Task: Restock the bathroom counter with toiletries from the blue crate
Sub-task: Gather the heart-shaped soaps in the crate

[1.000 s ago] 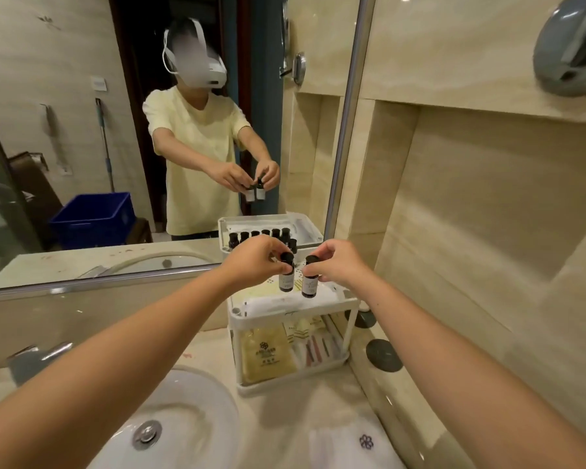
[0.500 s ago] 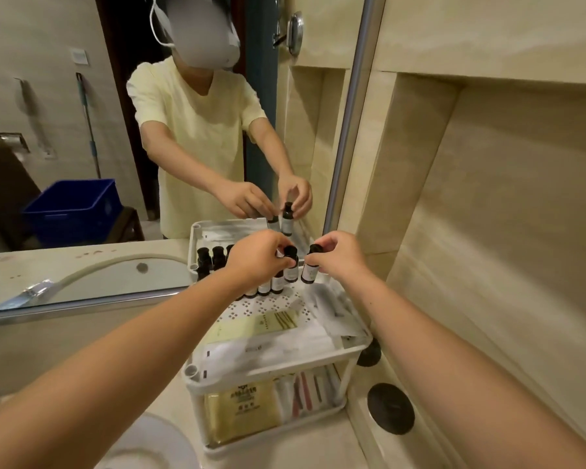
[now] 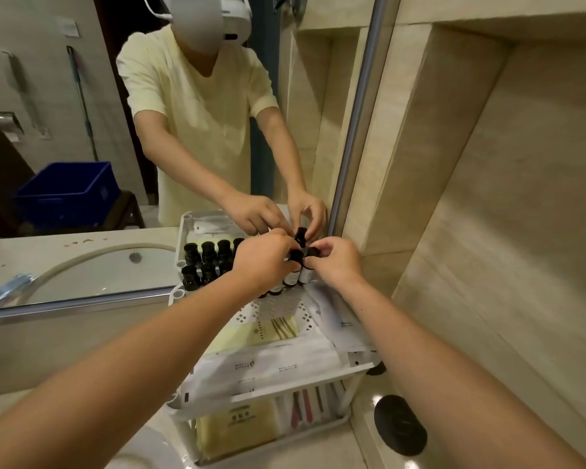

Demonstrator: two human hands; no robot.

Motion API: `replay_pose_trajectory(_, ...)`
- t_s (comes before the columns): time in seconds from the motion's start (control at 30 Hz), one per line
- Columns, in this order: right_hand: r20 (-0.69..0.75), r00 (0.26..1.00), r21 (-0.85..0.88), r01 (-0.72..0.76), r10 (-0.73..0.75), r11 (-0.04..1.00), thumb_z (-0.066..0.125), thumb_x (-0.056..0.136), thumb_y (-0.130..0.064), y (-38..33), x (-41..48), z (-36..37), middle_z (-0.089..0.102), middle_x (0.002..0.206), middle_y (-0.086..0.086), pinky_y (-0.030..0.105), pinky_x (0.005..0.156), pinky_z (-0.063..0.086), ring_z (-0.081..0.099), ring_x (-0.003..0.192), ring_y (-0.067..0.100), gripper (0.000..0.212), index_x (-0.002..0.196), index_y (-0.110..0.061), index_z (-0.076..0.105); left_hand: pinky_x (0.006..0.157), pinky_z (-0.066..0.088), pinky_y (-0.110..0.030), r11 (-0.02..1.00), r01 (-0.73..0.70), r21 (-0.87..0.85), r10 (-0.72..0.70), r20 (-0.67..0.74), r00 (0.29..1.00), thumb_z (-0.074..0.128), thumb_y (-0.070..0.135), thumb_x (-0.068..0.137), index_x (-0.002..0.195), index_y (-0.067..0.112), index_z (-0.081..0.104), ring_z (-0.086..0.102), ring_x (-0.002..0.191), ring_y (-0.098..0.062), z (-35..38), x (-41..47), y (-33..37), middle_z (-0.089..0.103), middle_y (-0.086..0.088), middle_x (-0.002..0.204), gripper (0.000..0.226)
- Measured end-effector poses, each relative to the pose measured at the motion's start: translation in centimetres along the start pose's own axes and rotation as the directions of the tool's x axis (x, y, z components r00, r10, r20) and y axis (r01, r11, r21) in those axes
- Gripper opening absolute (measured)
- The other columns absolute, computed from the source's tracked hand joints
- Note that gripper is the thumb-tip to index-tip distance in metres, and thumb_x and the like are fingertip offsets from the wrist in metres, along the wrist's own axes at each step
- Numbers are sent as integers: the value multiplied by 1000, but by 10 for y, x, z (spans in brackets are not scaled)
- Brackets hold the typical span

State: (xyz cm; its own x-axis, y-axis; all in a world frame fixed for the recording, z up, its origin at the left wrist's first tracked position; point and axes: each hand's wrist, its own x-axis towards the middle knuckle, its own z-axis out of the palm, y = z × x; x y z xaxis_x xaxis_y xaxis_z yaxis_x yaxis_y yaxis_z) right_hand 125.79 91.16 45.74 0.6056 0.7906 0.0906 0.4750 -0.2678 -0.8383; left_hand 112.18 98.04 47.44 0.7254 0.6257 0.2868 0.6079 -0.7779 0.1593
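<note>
While both arms reached out over the rack, the left hand [image 3: 264, 258] pinched the black cap of a small dark glass bottle with a white label [image 3: 292, 275], and the right hand [image 3: 335, 265] pinched the cap of a second small dark bottle with a white label [image 3: 307, 273] just beside it. Both bottles stood upright, side by side, at the back right of the top shelf of a white plastic two-shelf rack [image 3: 285, 387]. It was hard to tell if their bottoms sat on the shelf. More small dark bottles with black caps [image 3: 191, 279] stood in a row to the left, along the big wall mirror [image 3: 82, 96]. Flat white packets [image 3: 268, 363] and a pale yellow packet [image 3: 261, 333] lay nearer on the same shelf. The blue plastic crate [image 3: 65, 194] showed only in the mirror, well behind the person
</note>
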Motion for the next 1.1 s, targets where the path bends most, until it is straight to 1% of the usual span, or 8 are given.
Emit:
replay_pose_trajectory(0.1, 13, 1000, -16, -2, 2, 1000, 82, 74, -9, 5, 4, 5, 72, 91, -2, 28, 80, 54, 65, 84, 11, 25, 97, -14, 73, 68, 52, -32, 999, -6, 39, 6, -5, 1000, 66, 43, 86, 116, 36, 67, 62, 97, -17, 3, 1, -2, 61, 9, 115, 30)
replay_pose_trajectory(0.17, 26, 1000, -42, 7, -6, 999, 83, 74, -11, 5, 6, 7, 73, 94, -1, 32, 84, 55, 67, 87, 13, 27, 100, -16, 74, 68, 52, -32, 996, -25, 82, 26, -9, 1000, 65, 42, 87, 115, 35, 68, 63, 96, -18, 5, 1, -3, 61, 8, 115, 30)
replay_pose_trajectory(0.3, 55, 996, -118, 79, -73, 990, 81, 77, -15, 4, 5, 7, 74, 99, -1, 34, 85, 55, 67, 91, 14, 30, 107, -18, 75, 69, 54, -34, 991, -38, 129, 42, -33, 999, 62, 42, 88, 116, 33, 68, 63, 95, -18, 5, 0, -5, 63, 7, 115, 30)
replay_pose_trajectory(0.5, 65, 995, -103, 87, -81, 991, 78, 77, -12, 4, -3, 5, 72, 106, -2, 37, 90, 54, 66, 97, 15, 37, 113, -18, 71, 65, 52, -31, 985, -34, 168, 45, -60, 997, 63, 44, 88, 124, 32, 64, 64, 94, -18, 6, -1, -4, 63, 6, 115, 38)
replay_pose_trajectory(0.7, 50, 991, -143, 131, -125, 981, 72, 81, -11, -2, -16, -3, 63, 125, -3, 36, 93, 53, 62, 108, 15, 50, 128, -22, 60, 63, 49, -29, 991, -15, 135, 26, -79, 997, 64, 44, 88, 134, 32, 55, 64, 101, -17, -2, -9, -1, 59, 7, 124, 48)
replay_pose_trajectory(0.87, 39, 968, -284, 247, -247, 926, 64, 84, -14, -10, -38, -15, 53, 130, -2, 38, 89, 53, 58, 104, 16, 51, 134, -22, 55, 63, 50, -30, 998, 22, 60, -13, -143, 990, 64, 45, 88, 131, 29, 55, 64, 96, -16, -17, -32, 3, 60, 8, 118, 46)
replay_pose_trajectory(1.0, 104, 949, -401, 314, -297, 861, 61, 87, -16, -16, -65, -19, 51, 135, -2, 40, 97, 48, 49, 123, 19, 48, 134, -21, 55, 65, 49, -29, 999, 34, 22, -31, -155, 987, 63, 45, 89, 130, 28, 58, 64, 98, -15, -23, -63, 7, 61, 8, 117, 45)
replay_pose_trajectory(1.1, 172, 937, -487, 349, -303, 801, 59, 88, -19, -24, -93, -20, 50, 138, -1, 41, 98, 47, 45, 127, 20, 50, 138, -21, 53, 68, 50, -30, 998, 55, 35, -49, -149, 988, 62, 48, 89, 132, 28, 55, 62, 102, -14, -28, -94, 11, 59, 7, 119, 48)
